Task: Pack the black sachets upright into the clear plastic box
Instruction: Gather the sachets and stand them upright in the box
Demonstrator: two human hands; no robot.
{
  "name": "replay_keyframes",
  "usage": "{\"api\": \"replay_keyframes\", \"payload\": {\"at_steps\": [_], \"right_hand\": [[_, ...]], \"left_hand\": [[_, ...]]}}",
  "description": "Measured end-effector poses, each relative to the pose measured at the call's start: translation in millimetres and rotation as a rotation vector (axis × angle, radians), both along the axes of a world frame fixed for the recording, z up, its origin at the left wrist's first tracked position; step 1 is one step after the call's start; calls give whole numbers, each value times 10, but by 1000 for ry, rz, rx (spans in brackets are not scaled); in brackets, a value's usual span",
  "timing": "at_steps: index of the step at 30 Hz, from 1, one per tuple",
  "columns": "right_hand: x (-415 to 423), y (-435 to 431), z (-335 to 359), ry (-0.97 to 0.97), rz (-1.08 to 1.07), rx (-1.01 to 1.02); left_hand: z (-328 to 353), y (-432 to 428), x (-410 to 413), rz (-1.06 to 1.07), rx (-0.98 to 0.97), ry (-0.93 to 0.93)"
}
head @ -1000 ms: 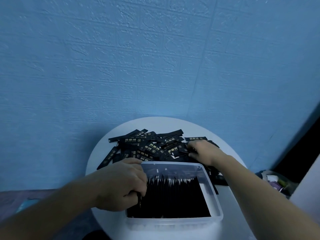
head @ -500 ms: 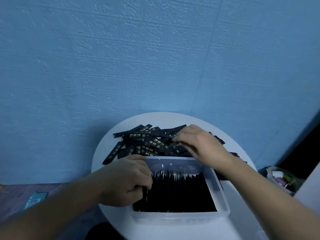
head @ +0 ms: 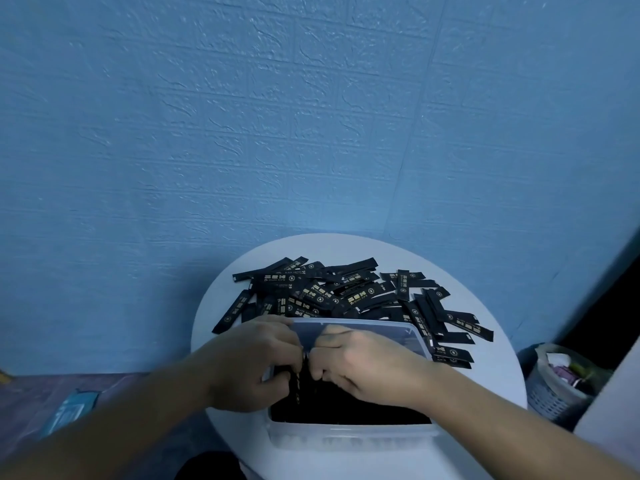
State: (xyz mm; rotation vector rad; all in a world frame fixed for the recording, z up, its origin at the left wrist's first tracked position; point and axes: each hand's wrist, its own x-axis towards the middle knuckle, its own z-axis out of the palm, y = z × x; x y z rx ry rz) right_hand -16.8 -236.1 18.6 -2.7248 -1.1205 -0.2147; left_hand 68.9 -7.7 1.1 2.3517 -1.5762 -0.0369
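A clear plastic box [head: 349,434] stands at the near edge of a round white table [head: 485,299]. Black sachets [head: 346,407] stand upright inside it. A loose pile of black sachets with gold print [head: 346,292] lies flat behind the box. My left hand [head: 249,362] is at the box's left side, fingers curled on the upright sachets. My right hand [head: 367,365] is inside the box, fingers curled round a black sachet beside the left hand. Both hands meet over the left part of the box and hide the sachets under them.
A blue textured wall rises behind the table. A grey basket [head: 557,382] with rubbish stands on the floor at the right. A blue flat object [head: 69,410] lies on the floor at the left.
My right hand has come back from the loose pile into the box and now sits beside my left hand. The left hand has stayed at the box's left side.
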Motion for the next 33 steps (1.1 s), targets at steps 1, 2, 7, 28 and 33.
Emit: {"api": "replay_keyframes", "payload": {"at_steps": [1,2,7,28,33], "right_hand": [[13,-10,-6,33,-4,29],[26,-25,-7,55,-20,57],[47,-12,-31,43,-93,51],[-19,-196,7,198,-45,-31],[-21,-233,25,214,-59,0]], "left_hand": [[-3,10,-17,7,-8,13],[-3,24,-26,4,-19,28],[-48,58,-41,47,-64,102],[200,-21,-55,-150,-36,29],[202,-57,-25,-158,-1,-16]]}}
